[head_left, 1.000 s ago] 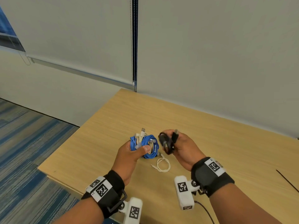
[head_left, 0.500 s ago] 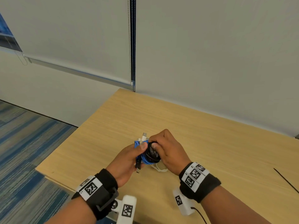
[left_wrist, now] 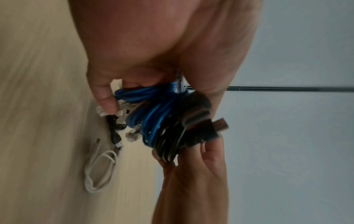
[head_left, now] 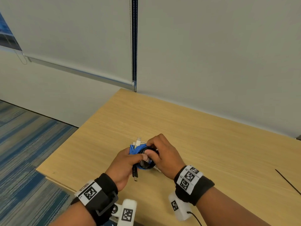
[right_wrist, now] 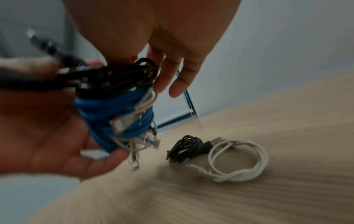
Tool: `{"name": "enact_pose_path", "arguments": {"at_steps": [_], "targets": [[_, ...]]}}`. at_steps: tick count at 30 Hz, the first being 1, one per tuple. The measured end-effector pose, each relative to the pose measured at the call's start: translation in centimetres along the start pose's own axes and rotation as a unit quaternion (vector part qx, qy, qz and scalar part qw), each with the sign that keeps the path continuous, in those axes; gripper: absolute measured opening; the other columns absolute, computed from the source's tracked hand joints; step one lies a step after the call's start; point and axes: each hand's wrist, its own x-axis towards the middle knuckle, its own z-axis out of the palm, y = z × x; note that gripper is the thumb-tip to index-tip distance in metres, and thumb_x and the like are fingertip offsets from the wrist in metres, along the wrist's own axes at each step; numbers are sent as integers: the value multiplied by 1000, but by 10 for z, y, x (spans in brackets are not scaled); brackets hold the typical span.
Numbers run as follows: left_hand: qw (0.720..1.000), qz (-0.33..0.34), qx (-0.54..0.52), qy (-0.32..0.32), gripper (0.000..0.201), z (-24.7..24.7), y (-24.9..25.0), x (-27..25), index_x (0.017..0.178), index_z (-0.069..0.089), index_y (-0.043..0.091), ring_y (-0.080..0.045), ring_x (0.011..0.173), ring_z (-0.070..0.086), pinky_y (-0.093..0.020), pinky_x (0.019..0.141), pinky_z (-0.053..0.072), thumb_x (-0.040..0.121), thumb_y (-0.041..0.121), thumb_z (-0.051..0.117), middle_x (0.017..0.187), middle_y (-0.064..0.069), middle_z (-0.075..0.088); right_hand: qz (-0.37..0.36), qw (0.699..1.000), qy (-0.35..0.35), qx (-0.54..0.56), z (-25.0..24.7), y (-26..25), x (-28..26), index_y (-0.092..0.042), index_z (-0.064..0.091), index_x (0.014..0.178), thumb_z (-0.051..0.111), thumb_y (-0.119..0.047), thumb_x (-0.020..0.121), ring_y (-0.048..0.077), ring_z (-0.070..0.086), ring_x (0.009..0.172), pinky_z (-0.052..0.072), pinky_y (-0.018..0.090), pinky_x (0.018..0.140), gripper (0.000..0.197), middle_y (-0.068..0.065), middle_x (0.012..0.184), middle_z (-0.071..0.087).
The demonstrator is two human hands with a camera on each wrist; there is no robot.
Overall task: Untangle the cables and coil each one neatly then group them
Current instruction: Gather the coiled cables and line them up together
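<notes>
Both hands are meeting above the wooden table [head_left: 211, 144]: I am watching my left hand [head_left: 123, 165] curling around the blue cable coil [head_left: 136, 150], thumb pressing on top, while my right hand [head_left: 164, 154] is pinching the black cable coil [right_wrist: 114, 75] against it. One white cable coil [right_wrist: 239, 160] and a small dark cable bundle [right_wrist: 185, 148] are lying touching on the table beneath.

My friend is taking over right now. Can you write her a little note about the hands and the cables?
Left hand: grips the blue coil.
Right hand: its grip holds the black coil against the blue one.
On the table: a white coil and a small dark coil, touching each other.
Done: all four look coiled.
Left: probably set the held bundle beside those two.
</notes>
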Motion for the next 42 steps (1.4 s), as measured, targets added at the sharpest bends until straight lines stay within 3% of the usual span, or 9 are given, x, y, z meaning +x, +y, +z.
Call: {"name": "enact_pose_path", "arguments": {"at_steps": [4,10,16,23,25,28,31,38,42], "targets": [[995,50,42,69,28,-10,-3,-2,110,72,11,-15,84,74,-17,66,54,87,-3,69,97,-6,79,136,985,-46,97,-19,22,12,-36,62,96,64,-35,92,7,63,87,52,26,79,4,-12,98,66],[985,69,55,152,27,-39,-4,-1,113,70,11,-19,93,72,-23,78,53,87,5,73,107,-12,76,255,922,-221,-189,-1,62,-8,-21,58,127,55,-32,96,27,56,108,48,36,88,33,6,122,52],[978,74,31,191,31,-64,-8,-6,115,70,14,-23,103,71,-32,90,53,86,5,75,108,-8,77,241,931,-192,-195,8,66,-10,-17,58,109,49,-23,98,25,56,98,45,33,78,15,7,112,56],[979,69,19,193,32,-73,-17,-14,116,71,14,-20,100,74,-29,85,54,86,3,73,106,-5,78,206,966,-143,-61,3,43,32,-29,60,87,59,-13,92,18,58,82,42,27,65,17,-3,89,63],[979,69,22,192,31,-74,-17,-16,116,71,14,-19,98,74,-25,80,55,86,3,73,106,-6,78,213,967,-136,-24,14,37,47,-28,65,91,61,-16,93,17,60,78,45,26,62,13,-2,88,67],[979,75,37,187,29,-73,-15,-17,113,71,15,-17,95,74,-19,72,57,86,5,74,103,-4,79,223,961,-145,-82,37,35,61,-22,64,121,61,-29,96,27,62,100,51,34,82,26,8,117,60],[977,73,61,191,28,-70,-13,-14,111,71,9,-25,97,73,-31,82,60,84,10,77,102,-9,78,260,934,-183,-162,54,40,64,-17,53,136,57,-43,96,34,59,106,49,35,85,47,12,129,44],[975,67,75,198,28,-77,-9,-1,109,71,10,-24,96,74,-29,78,58,83,12,80,102,-9,78,249,957,-139,-61,44,52,42,-21,66,109,53,-15,95,25,59,95,44,28,77,19,9,117,63],[975,56,109,186,31,-73,-11,13,109,67,3,-34,99,71,-48,91,56,83,13,80,107,-22,72,264,958,-54,98,24,39,28,-22,68,92,58,-5,91,21,66,86,55,38,80,20,6,94,73]]}}
